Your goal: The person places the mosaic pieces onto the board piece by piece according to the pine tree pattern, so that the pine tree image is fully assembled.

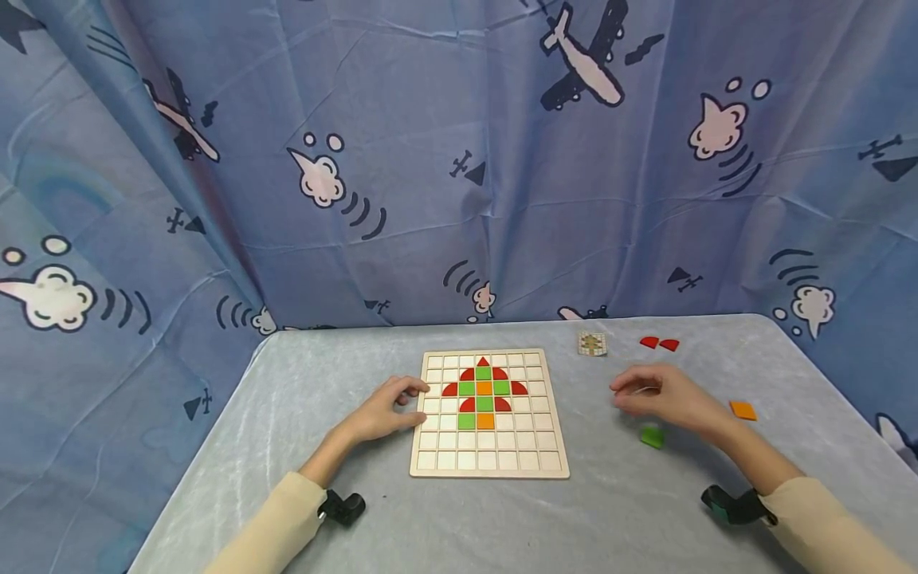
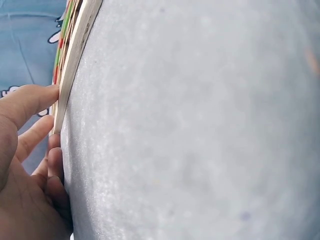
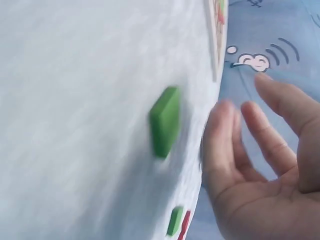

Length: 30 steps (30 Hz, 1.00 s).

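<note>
A pale wooden grid board (image 1: 445,461) lies on the table, with red, green and orange tiles set in a pattern from its top row downward. My left hand (image 1: 387,410) rests at the board's left edge, thumb and fingers spread apart. In the left wrist view the thumb (image 2: 37,100) touches the side of the board. To the right of the board, my right hand (image 1: 663,392) hovers above the table with fingers bent loosely and nothing seen between them. A loose green tile (image 1: 652,436) lies just below it; the right wrist view shows this green tile (image 3: 166,122) apart from the fingers.
Two red quarter-round tiles (image 1: 669,345) lie at the back right. An orange tile (image 1: 743,410) sits right of my forearm. A small pattern card (image 1: 592,344) lies behind the board's right side. In the right wrist view another green tile (image 3: 174,221) lies farther off. A blue curtain (image 1: 430,159) hangs behind.
</note>
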{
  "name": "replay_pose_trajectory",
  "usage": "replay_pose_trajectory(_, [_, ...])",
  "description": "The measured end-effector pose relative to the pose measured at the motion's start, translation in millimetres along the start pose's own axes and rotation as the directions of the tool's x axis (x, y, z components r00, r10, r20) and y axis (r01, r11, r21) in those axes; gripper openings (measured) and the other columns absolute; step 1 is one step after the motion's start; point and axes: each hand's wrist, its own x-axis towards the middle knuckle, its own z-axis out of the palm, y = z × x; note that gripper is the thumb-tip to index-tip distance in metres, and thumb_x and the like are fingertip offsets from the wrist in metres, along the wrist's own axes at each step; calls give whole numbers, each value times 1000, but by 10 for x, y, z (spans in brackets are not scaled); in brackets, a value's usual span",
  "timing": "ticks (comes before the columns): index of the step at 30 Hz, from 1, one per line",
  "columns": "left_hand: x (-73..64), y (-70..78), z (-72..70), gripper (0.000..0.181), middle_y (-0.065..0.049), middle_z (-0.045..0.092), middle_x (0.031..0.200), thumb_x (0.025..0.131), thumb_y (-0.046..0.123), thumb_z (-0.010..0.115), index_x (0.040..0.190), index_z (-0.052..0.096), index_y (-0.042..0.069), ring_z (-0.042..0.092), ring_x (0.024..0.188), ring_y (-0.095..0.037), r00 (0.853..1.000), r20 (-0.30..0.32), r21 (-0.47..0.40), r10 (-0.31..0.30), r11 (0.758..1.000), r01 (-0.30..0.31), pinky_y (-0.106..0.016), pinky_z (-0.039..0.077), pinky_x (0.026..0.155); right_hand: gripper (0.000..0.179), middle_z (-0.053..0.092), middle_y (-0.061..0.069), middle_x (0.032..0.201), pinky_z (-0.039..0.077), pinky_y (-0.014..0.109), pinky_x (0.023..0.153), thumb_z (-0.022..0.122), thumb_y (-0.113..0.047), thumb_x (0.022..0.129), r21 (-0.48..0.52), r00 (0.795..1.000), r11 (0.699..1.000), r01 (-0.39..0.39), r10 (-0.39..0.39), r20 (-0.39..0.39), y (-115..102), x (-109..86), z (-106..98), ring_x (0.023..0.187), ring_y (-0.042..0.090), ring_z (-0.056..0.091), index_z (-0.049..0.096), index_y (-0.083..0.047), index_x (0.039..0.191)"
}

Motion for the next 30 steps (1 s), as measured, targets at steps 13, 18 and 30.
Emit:
replay_pose_trajectory(13, [5,3,-3,44,-11,54,121,92,12,76,133,60,6,50,102,-26,1000,0,-4,-17,1000,17,-46,42,91,48,65,19,122,52,24,80,81,-17,89,-93,994,994,-54,45,-102,192,-343,-81,99,22,65,63,8,127])
replay_pose_trajectory(18, [14,7,1,44,-11,54,121,93,13,76,133,61,7,50,103,-25,1000,1,5,-29,1000,29,-46,42,91,49,69,15,115,53,24,78,85,-18,85,-147,994,989,-31,15,-105,238,-402,-62,92,18,65,67,6,123])
replay_pose_trajectory(30, [21,5,4,44,-9,54,121,92,14,77,133,61,9,50,103,-25,999,2,3,-46,999,46,-46,42,91,37,70,5,99,51,24,69,89,-12,79,-208,994,977,37,-57,-91,304,-439,-3,80,10,60,72,3,109])
